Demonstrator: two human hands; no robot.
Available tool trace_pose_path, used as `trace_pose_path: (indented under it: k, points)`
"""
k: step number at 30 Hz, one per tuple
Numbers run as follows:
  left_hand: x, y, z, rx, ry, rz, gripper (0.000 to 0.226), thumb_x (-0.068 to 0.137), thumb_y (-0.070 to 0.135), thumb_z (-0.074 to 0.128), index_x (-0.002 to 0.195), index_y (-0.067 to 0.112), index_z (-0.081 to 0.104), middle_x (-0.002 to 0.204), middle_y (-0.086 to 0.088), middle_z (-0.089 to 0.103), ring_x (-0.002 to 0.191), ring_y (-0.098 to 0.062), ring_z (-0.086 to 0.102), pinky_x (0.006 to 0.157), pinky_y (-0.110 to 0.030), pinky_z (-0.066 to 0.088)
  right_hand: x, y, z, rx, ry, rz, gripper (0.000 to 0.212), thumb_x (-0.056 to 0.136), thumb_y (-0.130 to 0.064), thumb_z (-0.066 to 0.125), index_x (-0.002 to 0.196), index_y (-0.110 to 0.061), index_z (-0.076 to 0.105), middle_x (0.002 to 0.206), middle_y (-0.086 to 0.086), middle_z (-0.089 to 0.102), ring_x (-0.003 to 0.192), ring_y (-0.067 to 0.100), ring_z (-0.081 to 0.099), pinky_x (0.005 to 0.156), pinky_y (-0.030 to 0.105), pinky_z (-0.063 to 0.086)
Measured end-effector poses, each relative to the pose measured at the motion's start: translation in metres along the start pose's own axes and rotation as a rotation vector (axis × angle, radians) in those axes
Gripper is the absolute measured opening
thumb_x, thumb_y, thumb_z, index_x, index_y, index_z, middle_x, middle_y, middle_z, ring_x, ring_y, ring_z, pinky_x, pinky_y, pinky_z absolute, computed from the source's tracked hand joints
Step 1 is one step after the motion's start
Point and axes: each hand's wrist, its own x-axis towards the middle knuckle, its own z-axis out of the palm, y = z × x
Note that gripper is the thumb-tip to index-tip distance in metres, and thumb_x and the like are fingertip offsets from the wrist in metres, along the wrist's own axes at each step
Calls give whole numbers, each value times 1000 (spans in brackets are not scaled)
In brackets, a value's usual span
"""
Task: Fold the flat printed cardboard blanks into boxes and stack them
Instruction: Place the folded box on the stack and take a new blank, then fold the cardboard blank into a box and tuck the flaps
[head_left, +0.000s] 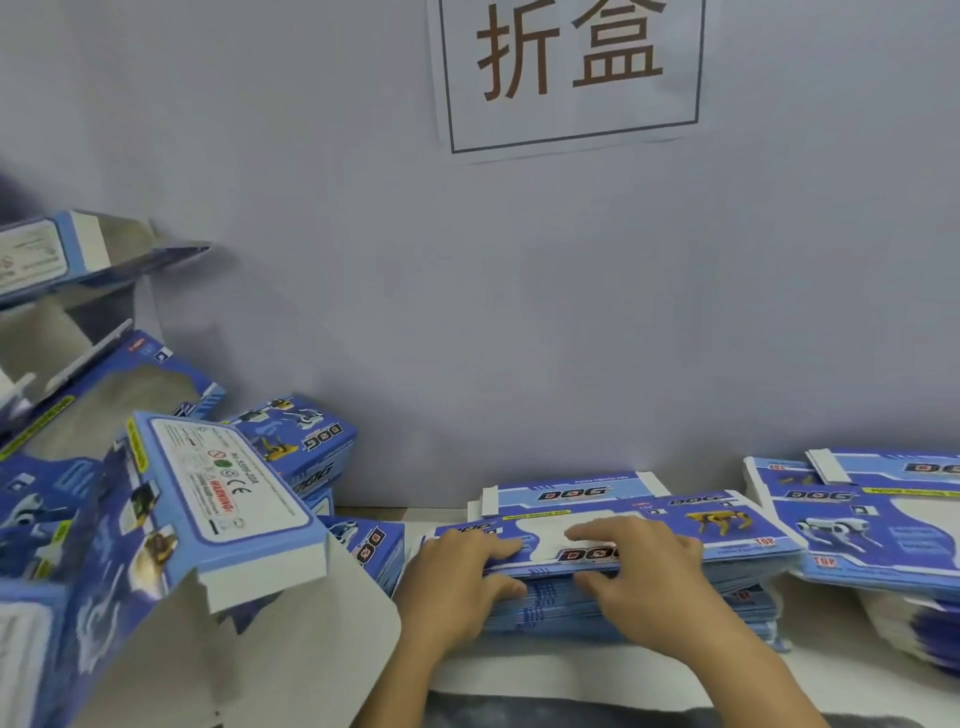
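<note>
Here the stack of flat blue "DOG" box blanks (623, 577) lies on the white bench (571, 675) against the grey wall (467, 286). Both hands work its top blank: the left hand (457, 571) and right hand (639, 566) each lay their fingers on top with the thumb tucked under the near edge, pinching it. A second pile of blanks (872, 525) sits just right. Folded boxes (208, 499) crowd the left. A paper sign (566, 73) hangs above.

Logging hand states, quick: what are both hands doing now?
Left hand: pinches top blank of the stack.
Right hand: pinches the same blank.
</note>
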Motion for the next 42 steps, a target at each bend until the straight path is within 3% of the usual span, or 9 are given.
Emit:
trace_pose_path:
  k: [7, 13, 18, 23, 26, 29, 32, 36, 42]
  points:
    - [7, 6, 0, -146, 491, 129, 27, 88, 39, 71, 115, 35, 73, 125, 13, 67, 126, -20, 52, 103, -29, 31, 1, -4, -7, -11, 264, -107, 19, 98, -40, 57, 111, -46, 69, 109, -27, 69, 108, 1, 58, 87, 28, 19]
    - [10, 11, -8, -321, 975, 82, 84, 74, 23, 86, 146, 19, 44, 156, -10, 36, 144, -26, 26, 112, -41, 24, 0, -4, -23, 125, 525, -180, 21, 94, -20, 64, 106, -33, 77, 84, -8, 76, 73, 21, 68, 81, 49, 51]
    - [9, 10, -4, -669, 731, 52, 66, 85, 29, 76, 140, 31, 38, 142, 8, 44, 134, -11, 39, 105, -26, 35, 5, -2, -50, 242, 802, -241, 22, 99, -21, 56, 104, -18, 77, 71, 3, 72, 60, 29, 61, 60, 43, 51]
    - [10, 16, -7, -754, 560, 82, 65, 87, 35, 69, 144, 24, 40, 146, 4, 46, 134, -10, 44, 90, -4, 40, 3, -15, -84, 554, 1037, -258, 24, 99, -35, 55, 99, -18, 73, 76, -17, 66, 65, -1, 59, 53, 10, 42]
    - [5, 26, -15, -1057, 450, 216, 56, 89, 39, 63, 139, 22, 46, 138, 1, 58, 128, -15, 56, 100, -31, 52, 0, -25, -92, 717, 1004, -258, 26, 99, -44, 52, 95, -23, 65, 85, -20, 68, 70, -10, 64, 50, 5, 45]
    - [-2, 31, -26, -1344, 386, 219, 45, 81, 46, 68, 115, 17, 65, 108, -7, 75, 97, -24, 74, 72, -31, 61, 4, -24, -85, 749, 824, -144, 31, 102, -34, 51, 82, -13, 59, 65, -16, 67, 58, -7, 60, 44, 7, 41]
    - [-5, 30, -35, -1291, 395, 126, 49, 73, 48, 72, 95, 4, 68, 85, -10, 77, 76, -25, 76, 57, -29, 60, 5, -16, -74, 729, 568, -5, 24, 102, -31, 49, 90, -17, 64, 74, -14, 70, 61, -9, 62, 39, 9, 41]
    - [-6, 29, -37, -1134, 387, 157, 29, 81, 38, 66, 96, 13, 69, 83, 2, 78, 73, -16, 76, 53, -21, 56, 5, -16, -73, 645, 541, 99, 31, 97, -22, 60, 127, -28, 55, 114, -5, 65, 91, 5, 63, 55, 13, 44]
    - [-8, 33, -40, -1083, 330, 191, 26, 81, 35, 67, 94, 13, 70, 82, 3, 78, 73, -17, 76, 54, -22, 57, 1, -32, -76, 351, 679, -176, 63, 88, -11, 67, 144, -28, 44, 131, -3, 49, 115, 15, 45, 94, 29, 35]
